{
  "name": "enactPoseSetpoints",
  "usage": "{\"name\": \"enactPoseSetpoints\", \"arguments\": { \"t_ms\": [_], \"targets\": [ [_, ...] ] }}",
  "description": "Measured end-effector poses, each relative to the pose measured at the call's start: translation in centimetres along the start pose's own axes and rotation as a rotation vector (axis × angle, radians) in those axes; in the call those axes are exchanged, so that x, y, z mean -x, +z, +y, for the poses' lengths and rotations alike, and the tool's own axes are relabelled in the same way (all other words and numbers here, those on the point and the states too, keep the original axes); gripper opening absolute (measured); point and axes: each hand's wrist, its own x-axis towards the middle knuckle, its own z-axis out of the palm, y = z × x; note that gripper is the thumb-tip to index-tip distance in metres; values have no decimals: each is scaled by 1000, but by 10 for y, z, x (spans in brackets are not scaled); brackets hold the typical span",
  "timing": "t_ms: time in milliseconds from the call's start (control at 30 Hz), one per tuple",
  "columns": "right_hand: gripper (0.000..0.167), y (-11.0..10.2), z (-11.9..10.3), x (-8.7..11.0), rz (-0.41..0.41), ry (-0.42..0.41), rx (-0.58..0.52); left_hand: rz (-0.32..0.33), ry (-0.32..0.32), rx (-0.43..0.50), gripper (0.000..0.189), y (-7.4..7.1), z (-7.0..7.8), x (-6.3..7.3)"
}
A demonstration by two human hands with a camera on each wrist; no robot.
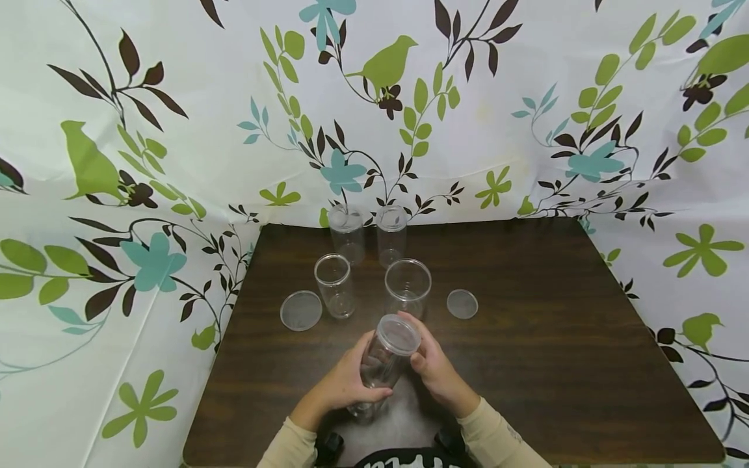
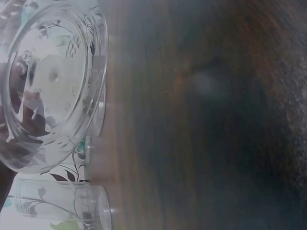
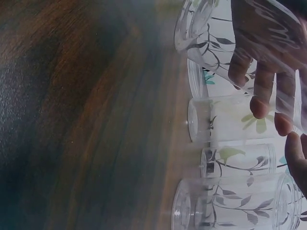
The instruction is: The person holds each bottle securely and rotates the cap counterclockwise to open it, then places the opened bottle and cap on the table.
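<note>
My left hand [image 1: 344, 382] grips a clear plastic jar [image 1: 379, 367], its thumb across the near side. The jar stands tilted above the table's near part, its top leaning right and away. A translucent lid [image 1: 399, 334] covers its mouth. Around the lid's right edge curl the fingers and thumb of my right hand [image 1: 437, 369]. From the left wrist, the jar's round base [image 2: 53, 76] faces the camera. In the right wrist view, left-hand fingers [image 3: 264, 88] wrap the jar, and part of the right hand [image 3: 297, 160] shows at the edge.
Beyond the hands stand two open clear jars, a narrow one [image 1: 336, 289] and a wider one [image 1: 407, 286]. Two lidded jars, left [image 1: 348, 237] and right [image 1: 392, 237], stand at the dark table's back edge. Loose lids lie left [image 1: 301, 311] and right [image 1: 462, 304].
</note>
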Motion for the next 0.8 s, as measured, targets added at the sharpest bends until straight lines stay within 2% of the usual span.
{"name": "enactPoseSetpoints", "arguments": {
  "t_ms": [100,300,433,600,800],
  "targets": [
    [96,0,0,1,19,22,24,1,-2,-11,99,1,-1,0],
    [103,1,1,2,18,60,-40,33,35,-2,99,0,-3,-1],
    [99,1,3,2,10,33,-65,51,38,-11,98,-5,-5,0],
    [90,2,1,1,37,-10,-41,61,22,-28,97,-9,-5,1],
    [85,8,-6,-4,31,-18,-43,61,20,-28,99,-9,-7,-2]
  ]
}}
